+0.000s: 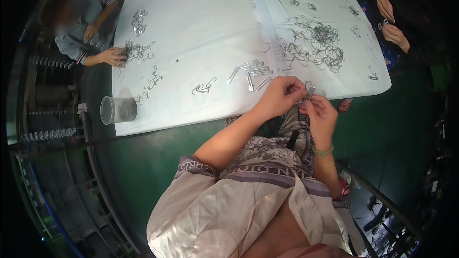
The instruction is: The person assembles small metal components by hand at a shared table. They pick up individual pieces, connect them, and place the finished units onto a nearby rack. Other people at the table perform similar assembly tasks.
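1. My left hand [282, 96] and my right hand [319, 114] meet just off the near edge of the white sheet [205, 28], over my lap, so both sets of fingers can work on one small piece at close range.
2. Between them sits a small flat metal clip [311, 92]. My right fingers pinch its lower end and it stands nearly upright, with its top poking out above my knuckles where I can see it.
3. My left fingers are curled down onto the same spot, thumb and forefinger closed. They seem to steady the clip or something thin at it; I cannot tell which, because the knuckles hide it.
4. On the sheet, just beyond my left hand, lies a short row of flat metal strips [253, 72], set side by side within easy reach, probably kept apart from the rest.
5. Farther in on the sheet, beyond my right hand, is a tangled heap of wire loops [319, 43], loose and spread so single ones can be drawn out.
6. At the sheet's near left corner a clear plastic cup [117, 110] lies on its side with small metal bits inside.
7. At the sheet's left edge, another person's hand [113, 56] rests in a smaller wire pile [139, 51]. At its far right, two more hands [391, 19] work.
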Available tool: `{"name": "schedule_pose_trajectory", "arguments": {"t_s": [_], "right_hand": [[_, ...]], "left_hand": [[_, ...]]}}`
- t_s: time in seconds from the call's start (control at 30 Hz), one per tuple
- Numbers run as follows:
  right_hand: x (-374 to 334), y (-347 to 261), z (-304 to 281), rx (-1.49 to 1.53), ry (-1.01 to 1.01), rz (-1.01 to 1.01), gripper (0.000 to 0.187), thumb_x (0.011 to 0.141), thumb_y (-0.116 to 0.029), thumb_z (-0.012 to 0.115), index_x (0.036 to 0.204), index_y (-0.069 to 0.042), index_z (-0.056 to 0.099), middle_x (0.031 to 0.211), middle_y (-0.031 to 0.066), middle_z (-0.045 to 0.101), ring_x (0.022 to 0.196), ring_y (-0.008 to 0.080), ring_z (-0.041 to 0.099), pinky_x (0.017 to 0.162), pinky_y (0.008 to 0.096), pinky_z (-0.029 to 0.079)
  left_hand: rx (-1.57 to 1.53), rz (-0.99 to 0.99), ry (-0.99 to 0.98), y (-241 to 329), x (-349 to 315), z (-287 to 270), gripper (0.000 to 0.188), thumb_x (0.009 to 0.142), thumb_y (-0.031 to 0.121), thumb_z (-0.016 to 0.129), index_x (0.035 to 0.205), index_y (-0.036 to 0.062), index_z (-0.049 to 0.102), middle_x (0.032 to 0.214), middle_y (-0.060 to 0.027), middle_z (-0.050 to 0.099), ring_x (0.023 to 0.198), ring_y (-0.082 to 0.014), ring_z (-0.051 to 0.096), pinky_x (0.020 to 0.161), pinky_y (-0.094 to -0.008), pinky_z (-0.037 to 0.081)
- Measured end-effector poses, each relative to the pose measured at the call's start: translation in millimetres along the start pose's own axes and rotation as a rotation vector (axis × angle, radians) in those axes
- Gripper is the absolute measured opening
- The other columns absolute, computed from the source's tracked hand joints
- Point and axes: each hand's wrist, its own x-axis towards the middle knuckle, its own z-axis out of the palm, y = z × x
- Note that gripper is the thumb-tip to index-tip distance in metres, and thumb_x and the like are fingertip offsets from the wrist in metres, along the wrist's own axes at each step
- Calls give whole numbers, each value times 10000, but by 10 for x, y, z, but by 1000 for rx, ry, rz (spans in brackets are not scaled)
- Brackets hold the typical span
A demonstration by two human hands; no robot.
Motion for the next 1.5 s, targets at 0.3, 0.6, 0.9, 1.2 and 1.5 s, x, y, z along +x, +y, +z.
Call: {"name": "schedule_pose_trajectory", "arguments": {"t_s": [0.3, 0.6, 0.9, 1.2, 1.5], "right_hand": [[-72, -27, 351, -384, -103, -208, 82, 823, 5, 656, 900, 28, 640, 775, 99, 695, 696, 144, 683, 596, 259, 507], [7, 19, 683, -455, -420, -269, 121, 800, -32, 684, 913, 0, 657, 780, 125, 674, 664, 232, 661, 611, 328, 501], [878, 350, 903, -972, -387, -698, 168, 703, -58, 729, 841, -15, 643, 808, 119, 572, 852, 307, 551, 752, 398, 455], [995, 353, 998, -1007, -482, -409, 148, 709, -39, 729, 781, -18, 602, 834, 130, 609, 840, 334, 593, 757, 429, 460], [976, 65, 999, -294, -466, 38, 137, 781, -60, 718, 859, 46, 682, 712, 96, 672, 621, 157, 637, 586, 258, 491]], "left_hand": [[-366, 125, 249, -170, -361, -139, 62, 913, 69, 598, 946, 21, 576, 984, -71, 644, 917, -102, 574, 806, -268, 474], [-499, 322, 356, -405, -669, -437, 80, 938, 62, 562, 993, 34, 512, 1008, -134, 659, 975, -181, 617, 864, -330, 490], [-236, 261, 457, -299, -747, -805, 75, 943, 74, 565, 972, 30, 510, 970, -100, 663, 909, -140, 593, 809, -286, 460], [-214, 180, 435, -410, -725, -795, 66, 942, 66, 563, 975, 34, 515, 949, -70, 661, 847, -89, 574, 729, -234, 444], [41, 179, 474, -334, -569, -691, 84, 894, 48, 610, 930, 1, 550, 823, -42, 638, 786, -120, 602, 730, -269, 480]]}}
